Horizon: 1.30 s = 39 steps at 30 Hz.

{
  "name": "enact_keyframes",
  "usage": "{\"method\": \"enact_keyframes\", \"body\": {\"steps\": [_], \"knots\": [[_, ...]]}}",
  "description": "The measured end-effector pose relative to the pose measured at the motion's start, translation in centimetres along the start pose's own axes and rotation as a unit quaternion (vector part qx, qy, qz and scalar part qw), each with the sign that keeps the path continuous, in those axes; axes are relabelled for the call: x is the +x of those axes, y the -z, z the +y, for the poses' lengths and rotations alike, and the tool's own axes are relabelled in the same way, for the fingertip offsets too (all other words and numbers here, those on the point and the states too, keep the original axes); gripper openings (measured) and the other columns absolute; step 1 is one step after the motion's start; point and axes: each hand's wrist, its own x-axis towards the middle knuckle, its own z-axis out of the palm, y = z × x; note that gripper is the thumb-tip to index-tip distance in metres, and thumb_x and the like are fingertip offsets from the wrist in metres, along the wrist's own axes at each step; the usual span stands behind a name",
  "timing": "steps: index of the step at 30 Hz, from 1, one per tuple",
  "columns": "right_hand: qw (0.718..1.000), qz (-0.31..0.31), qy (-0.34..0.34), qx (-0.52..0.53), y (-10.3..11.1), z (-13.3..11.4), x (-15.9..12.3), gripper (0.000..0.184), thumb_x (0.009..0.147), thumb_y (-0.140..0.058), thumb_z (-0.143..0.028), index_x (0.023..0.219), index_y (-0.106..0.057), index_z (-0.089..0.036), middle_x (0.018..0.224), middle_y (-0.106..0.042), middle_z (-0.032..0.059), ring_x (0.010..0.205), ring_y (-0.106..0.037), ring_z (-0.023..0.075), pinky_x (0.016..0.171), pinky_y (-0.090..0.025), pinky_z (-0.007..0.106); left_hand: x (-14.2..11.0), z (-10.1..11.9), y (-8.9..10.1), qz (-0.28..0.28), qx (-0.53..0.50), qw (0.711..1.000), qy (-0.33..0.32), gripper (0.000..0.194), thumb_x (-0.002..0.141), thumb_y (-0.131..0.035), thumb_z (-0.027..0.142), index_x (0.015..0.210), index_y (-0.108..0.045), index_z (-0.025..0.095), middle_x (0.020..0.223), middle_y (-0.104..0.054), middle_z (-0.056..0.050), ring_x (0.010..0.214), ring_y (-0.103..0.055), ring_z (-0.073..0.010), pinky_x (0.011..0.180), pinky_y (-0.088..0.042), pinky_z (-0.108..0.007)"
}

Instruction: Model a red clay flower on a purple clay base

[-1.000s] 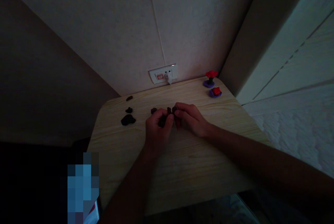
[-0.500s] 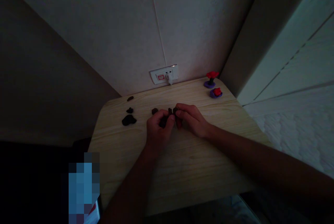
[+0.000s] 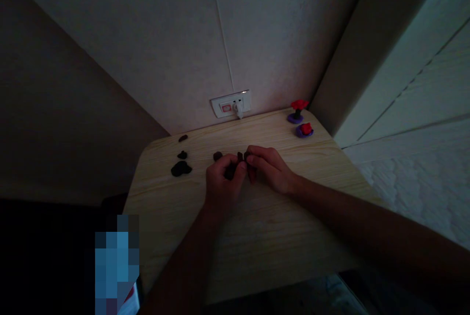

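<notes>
Over the middle of the wooden table, my left hand is closed with thumb and fingers around a piece of dark brown modelling clay. Close against it, my right hand pinches another small brown clay piece between thumb and forefinger. The two pieces almost meet; whether they touch is too dark to tell. Just behind my left fingers lies a brown lump. Farther left are a flat black clay piece, a smaller black piece and a short brown strip.
At the table's back right stand a red clay flower on a purple base and a second red shape on purple. A wall socket with a white plug sits behind the table. A quilted white surface lies to the right.
The right hand's clay piece has shifted very slightly toward the left hand's piece. Otherwise both hands keep nearly the same grip and place.
</notes>
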Motion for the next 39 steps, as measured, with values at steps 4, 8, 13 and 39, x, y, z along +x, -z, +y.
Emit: {"method": "enact_keyframes", "body": {"steps": [4,8,13,39], "knots": [[1.0,0.002,-0.007,0.004,-0.04,-0.03,-0.02,0.031,0.098,-0.047,-0.034,0.071,-0.055,-0.02,0.056,-0.059,-0.0023,0.055,-0.055,0.0136,0.059,-0.042,0.026,-0.01,0.03,0.04,-0.004,-0.005,1.0,0.0,0.023,0.088,-0.063,0.03,0.068,-0.061,0.019,0.06,-0.052,0.003,0.056,-0.045,-0.0108,0.054,-0.036,-0.025],[1.0,0.002,-0.01,0.009,-0.02,-0.13,0.01,0.03,0.098,-0.048,-0.033,0.071,-0.054,-0.02,0.056,-0.059,-0.0024,0.056,-0.056,0.0139,0.06,-0.043,0.027,0.0,0.24,0.03,-0.002,-0.008,1.0,0.002,0.024,0.088,-0.064,0.03,0.066,-0.06,0.019,0.057,-0.05,0.003,0.054,-0.044,-0.0109,0.052,-0.035,-0.025],[1.0,0.007,-0.011,0.001,-0.13,-0.11,-0.03,0.032,0.099,-0.047,-0.033,0.07,-0.054,-0.02,0.056,-0.058,-0.0025,0.056,-0.055,0.0133,0.059,-0.042,0.026,-0.06,0.2,0.05,-0.006,-0.021,1.0,0.012,0.026,0.088,-0.064,0.031,0.066,-0.06,0.019,0.057,-0.05,0.003,0.053,-0.044,-0.011,0.051,-0.035,-0.025],[0.996,0.039,-0.021,0.072,-0.32,-0.04,0.19,0.019,0.094,-0.057,-0.034,0.081,-0.056,-0.02,0.057,-0.059,-0.0046,0.048,-0.055,0.0115,0.05,-0.042,0.024,0.36,-0.18,-0.29,0.012,-0.144,0.986,0.085,0.022,0.085,-0.07,0.04,0.085,-0.066,0.018,0.059,-0.057,0.003,0.049,-0.047,-0.0095,0.046,-0.036,-0.022]]}}
